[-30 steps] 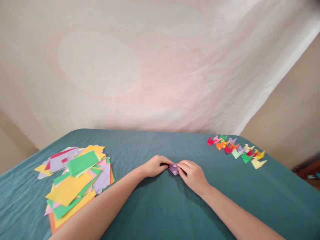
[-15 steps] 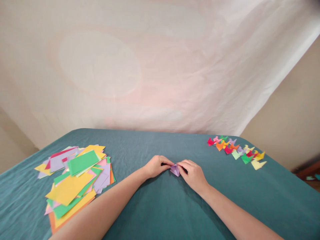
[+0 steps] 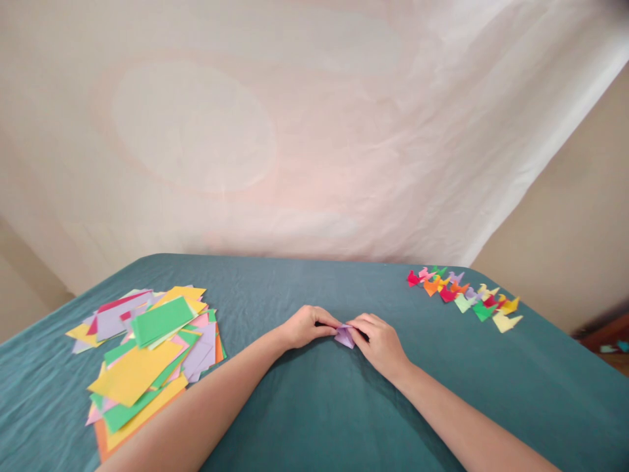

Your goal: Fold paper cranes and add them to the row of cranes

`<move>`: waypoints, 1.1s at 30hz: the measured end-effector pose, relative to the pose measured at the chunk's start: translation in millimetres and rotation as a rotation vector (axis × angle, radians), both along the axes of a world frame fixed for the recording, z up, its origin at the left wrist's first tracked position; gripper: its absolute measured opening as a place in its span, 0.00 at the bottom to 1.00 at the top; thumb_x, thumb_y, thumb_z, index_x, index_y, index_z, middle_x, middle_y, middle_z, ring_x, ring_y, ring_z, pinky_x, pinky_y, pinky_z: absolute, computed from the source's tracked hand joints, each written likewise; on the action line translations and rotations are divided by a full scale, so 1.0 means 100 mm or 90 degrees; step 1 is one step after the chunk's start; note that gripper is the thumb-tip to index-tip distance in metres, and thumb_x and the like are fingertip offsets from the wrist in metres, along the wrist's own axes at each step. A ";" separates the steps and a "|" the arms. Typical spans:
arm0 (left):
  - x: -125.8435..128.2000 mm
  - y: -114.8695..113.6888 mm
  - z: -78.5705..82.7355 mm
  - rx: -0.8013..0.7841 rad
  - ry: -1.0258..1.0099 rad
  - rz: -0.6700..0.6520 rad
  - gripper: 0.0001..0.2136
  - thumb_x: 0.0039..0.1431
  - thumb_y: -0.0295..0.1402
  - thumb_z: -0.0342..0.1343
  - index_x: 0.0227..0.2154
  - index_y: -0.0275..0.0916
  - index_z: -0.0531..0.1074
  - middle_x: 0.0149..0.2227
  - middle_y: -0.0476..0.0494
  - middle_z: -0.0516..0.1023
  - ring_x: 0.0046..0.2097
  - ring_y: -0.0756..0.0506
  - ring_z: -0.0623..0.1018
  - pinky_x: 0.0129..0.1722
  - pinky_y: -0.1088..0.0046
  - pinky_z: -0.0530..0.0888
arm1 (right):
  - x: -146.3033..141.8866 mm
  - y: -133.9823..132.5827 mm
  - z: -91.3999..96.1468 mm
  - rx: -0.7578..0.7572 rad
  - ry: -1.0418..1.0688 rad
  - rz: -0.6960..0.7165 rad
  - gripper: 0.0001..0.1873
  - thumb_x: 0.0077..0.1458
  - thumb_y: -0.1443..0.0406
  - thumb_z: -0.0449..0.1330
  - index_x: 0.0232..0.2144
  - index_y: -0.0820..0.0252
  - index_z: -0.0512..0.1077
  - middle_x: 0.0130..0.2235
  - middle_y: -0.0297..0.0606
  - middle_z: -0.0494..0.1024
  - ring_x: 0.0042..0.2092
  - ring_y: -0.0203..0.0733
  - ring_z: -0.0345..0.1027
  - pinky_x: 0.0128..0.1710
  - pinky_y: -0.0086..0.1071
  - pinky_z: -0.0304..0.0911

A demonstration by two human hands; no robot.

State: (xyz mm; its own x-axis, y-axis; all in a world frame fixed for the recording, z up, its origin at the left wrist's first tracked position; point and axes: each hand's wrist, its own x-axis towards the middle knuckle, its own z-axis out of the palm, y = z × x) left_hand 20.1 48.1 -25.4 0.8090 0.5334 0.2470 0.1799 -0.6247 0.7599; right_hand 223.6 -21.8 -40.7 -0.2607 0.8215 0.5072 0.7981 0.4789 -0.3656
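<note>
At my left, overlapping paper sheets [image 3: 135,373] look mostly unfolded, so judged left to do. Then I see the left hand [image 3: 309,326] pinching the purple paper [image 3: 344,337] between both hands over the green cloth [image 3: 295,419]; it seems part-folded, creases half covered by the grip. The right hand [image 3: 376,337] pinches its other side. Farther right, bird-like figures [image 3: 447,295] look finished, well apart.

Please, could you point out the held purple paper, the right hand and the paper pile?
Held purple paper [image 3: 345,337]: head view, its visible lower part.
Right hand [image 3: 383,342]: head view, its back.
Paper pile [image 3: 135,372]: head view, its broad yellow area.
</note>
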 end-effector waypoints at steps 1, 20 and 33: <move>-0.01 0.00 0.02 -0.004 0.001 -0.013 0.12 0.58 0.36 0.54 0.43 0.41 0.75 0.42 0.44 0.78 0.44 0.47 0.75 0.47 0.74 0.68 | 0.00 0.00 0.00 0.001 -0.001 0.001 0.10 0.58 0.65 0.52 0.36 0.53 0.75 0.34 0.35 0.76 0.36 0.39 0.69 0.38 0.32 0.63; 0.02 0.03 -0.07 -0.009 0.005 0.038 0.12 0.56 0.39 0.56 0.40 0.41 0.76 0.38 0.44 0.79 0.40 0.47 0.76 0.42 0.76 0.69 | -0.01 0.00 0.00 -0.005 0.000 0.004 0.10 0.59 0.66 0.52 0.36 0.54 0.74 0.34 0.36 0.76 0.37 0.39 0.68 0.38 0.32 0.63; 0.10 0.00 -0.04 -0.042 0.004 0.115 0.11 0.54 0.38 0.57 0.35 0.38 0.78 0.34 0.46 0.79 0.36 0.48 0.76 0.38 0.77 0.69 | -0.02 -0.02 0.02 0.013 -0.019 -0.001 0.11 0.59 0.65 0.51 0.36 0.54 0.74 0.33 0.36 0.76 0.36 0.39 0.68 0.37 0.32 0.63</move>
